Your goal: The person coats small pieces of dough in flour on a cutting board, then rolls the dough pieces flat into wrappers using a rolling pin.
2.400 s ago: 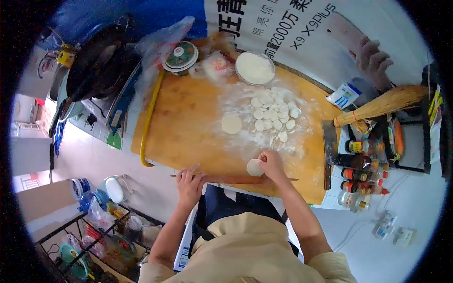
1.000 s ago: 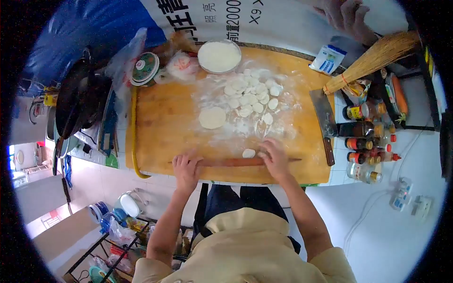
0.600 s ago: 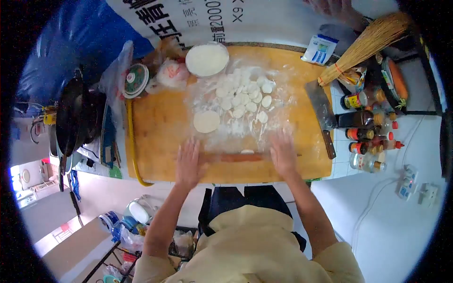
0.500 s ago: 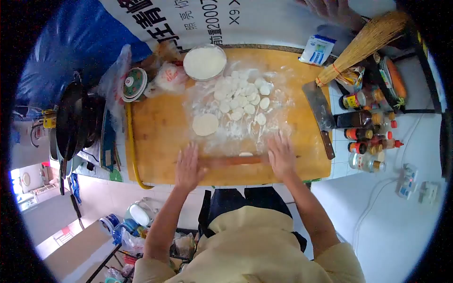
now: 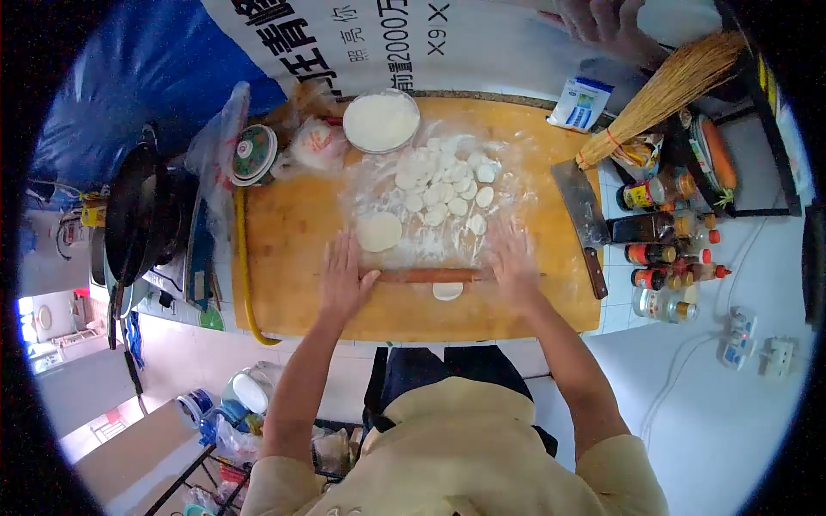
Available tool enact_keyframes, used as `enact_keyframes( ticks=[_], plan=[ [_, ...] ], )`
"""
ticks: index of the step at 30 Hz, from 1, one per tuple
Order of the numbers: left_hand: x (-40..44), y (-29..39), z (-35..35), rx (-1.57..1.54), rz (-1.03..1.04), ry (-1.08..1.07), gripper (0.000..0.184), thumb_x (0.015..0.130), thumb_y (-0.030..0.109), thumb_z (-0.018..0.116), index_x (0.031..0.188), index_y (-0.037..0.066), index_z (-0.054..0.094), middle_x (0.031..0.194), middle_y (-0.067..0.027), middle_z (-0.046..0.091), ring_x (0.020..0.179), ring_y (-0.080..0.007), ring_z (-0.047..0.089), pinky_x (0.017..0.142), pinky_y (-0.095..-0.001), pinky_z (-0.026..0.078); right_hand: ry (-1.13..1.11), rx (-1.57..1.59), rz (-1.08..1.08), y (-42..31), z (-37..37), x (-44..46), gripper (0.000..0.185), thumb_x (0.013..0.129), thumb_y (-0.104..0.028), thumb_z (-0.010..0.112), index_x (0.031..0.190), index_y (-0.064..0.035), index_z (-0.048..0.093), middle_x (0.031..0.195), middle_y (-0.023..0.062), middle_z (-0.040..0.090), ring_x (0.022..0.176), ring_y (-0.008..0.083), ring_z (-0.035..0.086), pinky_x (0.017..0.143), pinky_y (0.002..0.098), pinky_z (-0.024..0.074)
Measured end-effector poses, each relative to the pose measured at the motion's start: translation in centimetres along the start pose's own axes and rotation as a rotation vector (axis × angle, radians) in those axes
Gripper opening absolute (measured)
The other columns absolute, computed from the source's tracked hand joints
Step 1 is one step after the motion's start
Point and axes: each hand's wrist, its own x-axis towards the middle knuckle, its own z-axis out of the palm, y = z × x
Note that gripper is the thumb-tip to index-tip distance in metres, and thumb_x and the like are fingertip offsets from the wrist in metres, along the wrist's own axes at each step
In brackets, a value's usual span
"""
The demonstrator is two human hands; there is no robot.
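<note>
I saw the left hand (image 5: 344,279) and blurred right hand (image 5: 514,268) lying over the rolling pin (image 5: 420,276), fingers outstretched, unclenched; a dough disc (image 5: 446,292) peeked from under it.

Dressed in a plain, loose, beige cloth top (image 5: 465,439) with soft folds across the front and short, wide beige sleeves (image 5: 621,473), leaving the forearms (image 5: 295,391) bare. Clad below in dark navy cloth trousers (image 5: 443,365), flanked by black patches (image 5: 545,439) too indistinct to identify.
</note>
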Motion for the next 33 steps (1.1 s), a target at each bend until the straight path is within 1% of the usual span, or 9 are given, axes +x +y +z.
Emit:
enact_keyframes(
  ticks=[3,8,13,15,18,25,27,30,33],
  plan=[
    [-3.5,1.2,-1.2,0.043,0.021,-0.027,0.090,0.080,0.039,0.064,0.146,-0.001,0.019,0.152,-0.0196,0.023,0.141,-0.0339,0.022,0.116,-0.0484,0.015,-0.283,-0.173,0.061,0.8,1.4,-3.0,0.051,0.093,-0.026,0.051,0.140,-0.0087,0.041,0.151,0.0162,0.027,0.140,0.0365,0.022,0.113,0.0462,0.0239],
    [-5.2,0.1,-0.1,-0.021,0.005,-0.233,0.088,0.082,0.040,0.061,0.147,0.001,0.017,0.153,-0.0196,0.021,0.141,-0.0338,0.021,0.116,-0.0479,0.015,-0.129,-0.027,-0.111,-0.7,0.1,-3.1,0.052,0.092,-0.026,0.051,0.139,-0.0080,0.040,0.150,0.0165,0.028,0.140,0.0360,0.022,0.113,0.0478,0.0222],
    [0.0,1.9,-3.0,0.125,-0.056,-0.007,0.094,0.076,0.039,0.068,0.147,0.003,0.019,0.153,-0.0176,0.023,0.141,-0.0326,0.023,0.115,-0.0471,0.018,0.004,0.051,-0.059,1.2,0.8,-0.2,0.053,0.091,-0.027,0.051,0.140,-0.0091,0.039,0.149,0.0162,0.031,0.139,0.0366,0.024,0.112,0.0502,0.0230],
    [-4.7,1.5,-2.1,0.072,-0.003,-0.127,0.092,0.077,0.038,0.067,0.147,0.003,0.019,0.152,-0.0178,0.023,0.141,-0.0329,0.023,0.115,-0.0473,0.019,-0.274,-0.171,-0.089,2.3,2.4,-3.1,0.052,0.093,-0.027,0.049,0.141,-0.0101,0.039,0.149,0.0164,0.030,0.138,0.0368,0.025,0.113,0.0479,0.0235],
    [-8.3,-0.3,0.0,-0.040,0.060,-0.273,0.087,0.080,0.036,0.064,0.147,0.003,0.020,0.151,-0.0188,0.025,0.140,-0.0336,0.023,0.114,-0.0481,0.020,-0.254,-0.145,-0.161,0.6,0.8,-5.5,0.051,0.093,-0.025,0.048,0.141,-0.0113,0.038,0.148,0.0166,0.032,0.138,0.0371,0.026,0.113,0.0479,0.0236],
    [-1.5,-1.0,-0.6,0.086,-0.005,0.126,0.087,0.076,0.034,0.067,0.145,0.002,0.024,0.149,-0.0195,0.029,0.141,-0.0327,0.023,0.114,-0.0500,0.018,0.037,0.097,-0.040,0.3,0.0,0.0,0.050,0.093,-0.026,0.050,0.140,-0.0108,0.041,0.145,0.0168,0.036,0.135,0.0381,0.031,0.110,0.0524,0.0266],
    [-6.8,-0.3,0.2,0.056,0.065,-0.013,0.091,0.073,0.035,0.069,0.146,0.002,0.024,0.150,-0.0196,0.027,0.141,-0.0317,0.023,0.115,-0.0505,0.015,-0.074,-0.138,-0.236,1.0,0.5,-3.9,0.051,0.093,-0.026,0.049,0.141,-0.0113,0.038,0.146,0.0175,0.034,0.134,0.0397,0.033,0.109,0.0490,0.0290],
    [-8.6,-0.7,1.1,0.003,-0.058,-0.212,0.092,0.073,0.036,0.069,0.146,0.002,0.024,0.151,-0.0197,0.025,0.141,-0.0323,0.023,0.115,-0.0511,0.013,-0.157,-0.102,-0.189,-0.1,0.5,-5.4,0.052,0.093,-0.026,0.051,0.141,-0.0120,0.039,0.146,0.0163,0.035,0.134,0.0390,0.033,0.107,0.0499,0.0314],
    [-0.8,-1.1,0.5,0.045,-0.144,-0.026,0.090,0.076,0.035,0.067,0.146,0.001,0.022,0.151,-0.0190,0.026,0.140,-0.0346,0.023,0.114,-0.0525,0.014,-0.367,-0.128,0.060,1.1,1.9,-0.8,0.051,0.091,-0.026,0.053,0.139,-0.0124,0.042,0.146,0.0144,0.035,0.134,0.0361,0.035,0.105,0.0509,0.0336]
  ],
)
